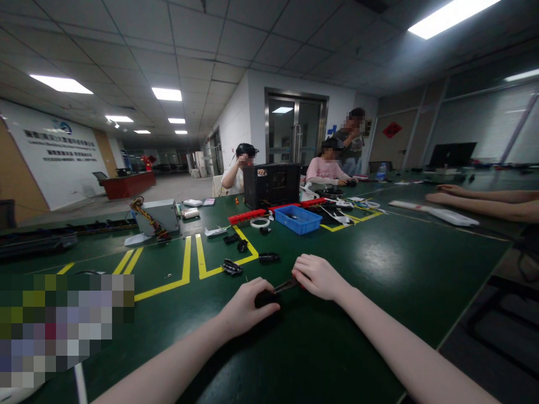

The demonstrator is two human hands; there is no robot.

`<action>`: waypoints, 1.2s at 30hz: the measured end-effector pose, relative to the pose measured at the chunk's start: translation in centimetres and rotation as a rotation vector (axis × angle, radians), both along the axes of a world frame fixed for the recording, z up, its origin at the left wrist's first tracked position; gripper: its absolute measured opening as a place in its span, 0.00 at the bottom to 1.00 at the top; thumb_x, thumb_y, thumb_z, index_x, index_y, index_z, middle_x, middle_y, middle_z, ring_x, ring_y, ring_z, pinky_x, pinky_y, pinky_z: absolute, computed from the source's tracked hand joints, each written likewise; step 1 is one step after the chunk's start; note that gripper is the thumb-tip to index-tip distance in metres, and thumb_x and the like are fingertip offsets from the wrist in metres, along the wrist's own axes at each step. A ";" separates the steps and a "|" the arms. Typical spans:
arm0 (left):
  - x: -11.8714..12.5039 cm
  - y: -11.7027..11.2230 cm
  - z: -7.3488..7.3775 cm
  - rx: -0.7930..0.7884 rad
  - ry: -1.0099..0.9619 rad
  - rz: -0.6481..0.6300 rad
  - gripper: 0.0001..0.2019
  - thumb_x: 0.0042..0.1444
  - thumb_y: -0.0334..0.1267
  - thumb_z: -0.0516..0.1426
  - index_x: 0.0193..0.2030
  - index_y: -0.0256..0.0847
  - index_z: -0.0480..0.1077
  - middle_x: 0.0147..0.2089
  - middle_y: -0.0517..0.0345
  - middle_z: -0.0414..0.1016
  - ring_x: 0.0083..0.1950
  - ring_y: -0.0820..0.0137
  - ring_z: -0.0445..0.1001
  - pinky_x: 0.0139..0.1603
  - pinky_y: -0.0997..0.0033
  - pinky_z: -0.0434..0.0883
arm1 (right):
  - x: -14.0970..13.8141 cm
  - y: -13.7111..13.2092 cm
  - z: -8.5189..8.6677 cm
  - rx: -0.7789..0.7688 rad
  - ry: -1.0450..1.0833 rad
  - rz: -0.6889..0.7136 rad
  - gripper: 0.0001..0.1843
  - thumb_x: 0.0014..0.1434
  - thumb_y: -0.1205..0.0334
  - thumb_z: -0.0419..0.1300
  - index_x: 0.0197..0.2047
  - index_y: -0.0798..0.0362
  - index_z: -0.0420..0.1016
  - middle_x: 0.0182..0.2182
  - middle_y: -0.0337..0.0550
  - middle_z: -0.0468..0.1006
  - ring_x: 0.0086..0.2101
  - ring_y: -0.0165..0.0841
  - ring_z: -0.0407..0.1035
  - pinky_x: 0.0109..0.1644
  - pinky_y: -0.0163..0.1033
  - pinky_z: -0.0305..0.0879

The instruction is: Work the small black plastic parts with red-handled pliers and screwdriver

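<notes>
My right hand (pixel 318 276) is closed around the handle end of a pair of pliers (pixel 286 285); a bit of red shows under the fingers. The metal jaws point left, toward my left hand (pixel 251 303). That hand curls around a small black part (pixel 264 297), mostly covered by my fingers, and the plier tips meet or nearly meet it. Just beyond my hands lie a ridged black plastic piece (pixel 232 267) and a black cylindrical piece (pixel 269 257). More small black pieces (pixel 242 245) are farther back.
A blue bin (pixel 297 219) stands ahead beside red strips (pixel 246 216) and a black computer case (pixel 273 186). A power supply (pixel 158 217) with cables is at left. Another person's arms (pixel 475 201) rest at right near a white tool-like object (pixel 446 215). People sit across the table.
</notes>
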State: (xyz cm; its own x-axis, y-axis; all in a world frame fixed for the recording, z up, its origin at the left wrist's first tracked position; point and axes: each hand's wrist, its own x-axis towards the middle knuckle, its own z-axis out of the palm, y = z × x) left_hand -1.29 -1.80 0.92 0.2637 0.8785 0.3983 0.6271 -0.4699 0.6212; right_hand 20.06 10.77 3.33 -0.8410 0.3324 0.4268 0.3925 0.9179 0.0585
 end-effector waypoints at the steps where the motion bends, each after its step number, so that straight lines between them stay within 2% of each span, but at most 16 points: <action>1: 0.0 0.0 0.0 0.000 -0.001 0.004 0.09 0.55 0.40 0.60 0.40 0.39 0.70 0.39 0.56 0.72 0.40 0.68 0.71 0.42 0.70 0.67 | 0.0 0.0 0.0 -0.005 -0.003 0.001 0.20 0.67 0.57 0.43 0.30 0.54 0.70 0.29 0.44 0.71 0.32 0.32 0.62 0.37 0.39 0.55; 17: 0.0 -0.1 0.2 -0.024 -0.009 0.023 0.09 0.55 0.40 0.60 0.40 0.39 0.70 0.39 0.57 0.73 0.40 0.68 0.71 0.41 0.70 0.67 | -0.2 -0.3 -0.2 -0.003 -0.040 -0.029 0.19 0.67 0.59 0.44 0.28 0.54 0.67 0.28 0.42 0.70 0.31 0.31 0.61 0.36 0.38 0.53; 36: 0.2 -0.2 0.2 -0.031 0.003 0.029 0.09 0.56 0.41 0.59 0.40 0.39 0.70 0.38 0.57 0.73 0.39 0.68 0.71 0.40 0.70 0.66 | -0.2 -0.8 -0.2 -0.026 -0.071 -0.048 0.19 0.67 0.53 0.46 0.31 0.53 0.68 0.30 0.41 0.72 0.31 0.32 0.64 0.36 0.38 0.51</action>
State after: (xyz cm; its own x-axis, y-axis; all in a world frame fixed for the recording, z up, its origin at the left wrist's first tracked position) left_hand -1.10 -1.99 1.13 0.2391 0.8976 0.3703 0.6421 -0.4323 0.6331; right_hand 19.83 9.97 3.11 -0.8518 0.3833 0.3571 0.4317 0.8998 0.0640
